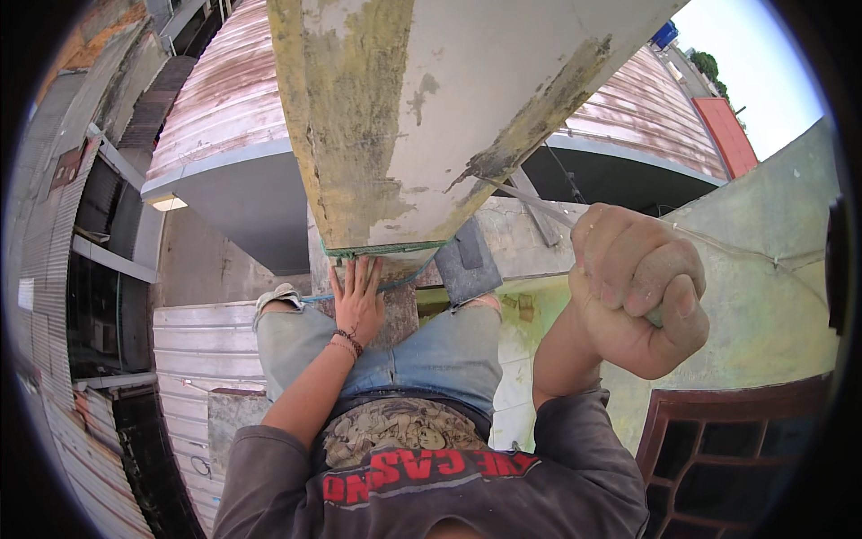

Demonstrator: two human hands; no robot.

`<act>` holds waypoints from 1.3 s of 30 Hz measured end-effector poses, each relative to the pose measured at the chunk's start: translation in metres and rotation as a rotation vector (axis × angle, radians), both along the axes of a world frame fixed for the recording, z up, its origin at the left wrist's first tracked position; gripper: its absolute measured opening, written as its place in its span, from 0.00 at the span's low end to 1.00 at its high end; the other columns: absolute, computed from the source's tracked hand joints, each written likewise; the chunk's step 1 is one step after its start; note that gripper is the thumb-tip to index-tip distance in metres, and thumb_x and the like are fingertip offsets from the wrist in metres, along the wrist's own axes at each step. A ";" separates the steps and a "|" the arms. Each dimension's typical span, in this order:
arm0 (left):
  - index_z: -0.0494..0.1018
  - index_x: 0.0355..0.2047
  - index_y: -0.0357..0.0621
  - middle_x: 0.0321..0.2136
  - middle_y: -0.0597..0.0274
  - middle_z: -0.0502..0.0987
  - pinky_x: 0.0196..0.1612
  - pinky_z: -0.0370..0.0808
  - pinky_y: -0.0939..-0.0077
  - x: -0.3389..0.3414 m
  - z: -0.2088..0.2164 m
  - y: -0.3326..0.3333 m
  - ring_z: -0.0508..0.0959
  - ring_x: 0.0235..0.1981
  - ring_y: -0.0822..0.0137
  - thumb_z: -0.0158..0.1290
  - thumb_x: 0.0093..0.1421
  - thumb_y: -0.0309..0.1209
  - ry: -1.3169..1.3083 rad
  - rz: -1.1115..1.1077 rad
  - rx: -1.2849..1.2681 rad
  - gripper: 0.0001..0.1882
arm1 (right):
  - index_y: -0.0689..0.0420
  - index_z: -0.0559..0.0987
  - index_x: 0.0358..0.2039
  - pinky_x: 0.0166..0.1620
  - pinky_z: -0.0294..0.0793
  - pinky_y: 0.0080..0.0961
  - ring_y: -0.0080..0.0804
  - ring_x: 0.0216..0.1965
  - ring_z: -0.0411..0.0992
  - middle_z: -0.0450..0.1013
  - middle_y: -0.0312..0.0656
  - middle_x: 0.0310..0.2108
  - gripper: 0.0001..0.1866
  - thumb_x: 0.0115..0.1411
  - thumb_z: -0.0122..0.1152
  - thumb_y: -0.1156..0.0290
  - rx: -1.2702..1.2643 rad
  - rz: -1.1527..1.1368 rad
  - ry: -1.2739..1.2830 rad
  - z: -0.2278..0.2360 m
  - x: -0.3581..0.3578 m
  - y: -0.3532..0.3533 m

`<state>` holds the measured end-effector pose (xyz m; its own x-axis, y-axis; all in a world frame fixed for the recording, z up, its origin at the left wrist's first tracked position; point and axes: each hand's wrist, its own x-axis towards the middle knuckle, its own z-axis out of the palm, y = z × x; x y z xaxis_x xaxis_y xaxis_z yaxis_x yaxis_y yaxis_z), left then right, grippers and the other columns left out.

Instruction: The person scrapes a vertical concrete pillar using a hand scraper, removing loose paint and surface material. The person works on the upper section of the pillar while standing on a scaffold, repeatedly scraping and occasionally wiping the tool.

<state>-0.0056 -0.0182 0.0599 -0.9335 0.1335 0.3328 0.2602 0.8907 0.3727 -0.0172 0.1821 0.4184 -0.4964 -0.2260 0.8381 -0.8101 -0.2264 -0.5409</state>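
Head view: a thin metal tool (539, 200) was clasped in the right hand (642, 287), its tip held at the right edge of the painted concrete beam (467, 90). The left hand (359, 301) was laid open against the beam's near end. The beam was judged partly bared, stained patches (489, 164) being left. Red lettering (368, 481) was seen on the T-shirt (548, 494), nearer than the beam.

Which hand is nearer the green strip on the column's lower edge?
Left: the left hand has its fingertips at the green strip; the right hand is off to the right.
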 end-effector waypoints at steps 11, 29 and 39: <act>0.51 0.69 0.54 0.69 0.61 0.48 0.67 0.36 0.35 0.001 0.000 0.000 0.46 0.70 0.54 0.52 0.51 0.31 0.019 -0.005 0.011 0.43 | 0.52 0.67 0.20 0.24 0.56 0.28 0.25 0.17 0.57 0.63 0.36 0.16 0.17 0.64 0.36 0.63 -0.080 0.050 0.028 0.003 0.008 -0.002; 0.50 0.69 0.50 0.68 0.52 0.49 0.68 0.35 0.37 0.001 0.001 -0.001 0.46 0.69 0.47 0.53 0.52 0.34 -0.005 -0.012 -0.096 0.43 | 0.53 0.67 0.21 0.26 0.57 0.28 0.25 0.18 0.57 0.63 0.36 0.18 0.16 0.64 0.37 0.63 0.068 -0.007 0.027 0.000 0.006 -0.003; 0.50 0.69 0.54 0.69 0.60 0.47 0.67 0.35 0.35 0.000 0.003 0.000 0.45 0.70 0.55 0.50 0.52 0.31 -0.017 0.002 -0.020 0.42 | 0.54 0.67 0.22 0.26 0.57 0.29 0.25 0.18 0.57 0.62 0.36 0.18 0.16 0.65 0.37 0.63 0.051 0.008 0.035 0.000 0.008 -0.005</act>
